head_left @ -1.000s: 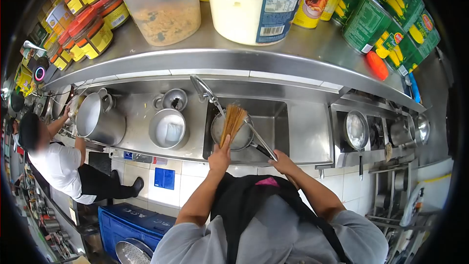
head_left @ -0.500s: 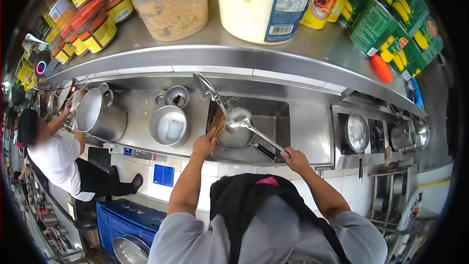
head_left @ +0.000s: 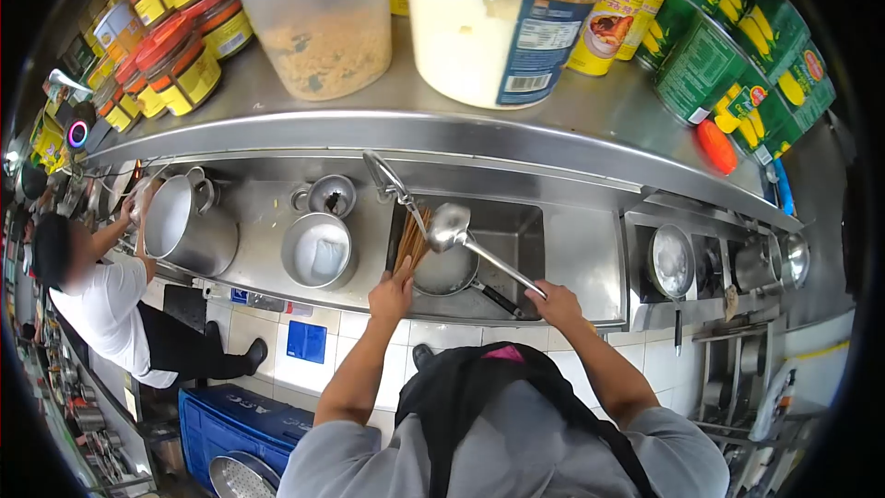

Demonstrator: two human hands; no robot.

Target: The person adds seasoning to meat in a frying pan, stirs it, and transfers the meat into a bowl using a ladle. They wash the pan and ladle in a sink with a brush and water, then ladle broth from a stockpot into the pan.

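Observation:
Over the sink, my left hand is closed around the lower end of a bundle of thin brown sticks that looks like a bamboo brush. Its sticks fan out upward beside the ladle. My right hand grips the end of a long-handled metal ladle, whose bowl sits just below the faucet. Under the ladle, a pan with a black handle rests in the sink, with whitish, cloudy contents.
Left of the sink stand a pot holding a pale item, a small metal container and a large stockpot. A co-worker handles something beside the stockpot. A loaded shelf crosses ahead; a pan sits right.
My left hand has moved slightly right and down, and the brush's sticks look more spread. The ladle has shifted slightly. The whole view has tilted a little.

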